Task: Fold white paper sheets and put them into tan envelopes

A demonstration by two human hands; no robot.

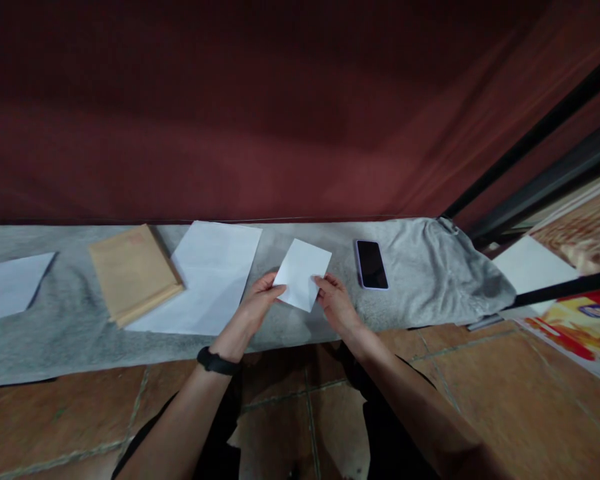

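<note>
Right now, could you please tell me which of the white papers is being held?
The small paper, between the left hand and right hand; the large sheet and far-left sheet lie on the cloth, unheld.

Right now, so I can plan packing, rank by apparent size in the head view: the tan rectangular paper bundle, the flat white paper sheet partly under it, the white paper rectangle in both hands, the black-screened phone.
1. Flat white paper sheet, though partly covered
2. Tan paper bundle
3. White paper rectangle
4. Black-screened phone
</note>
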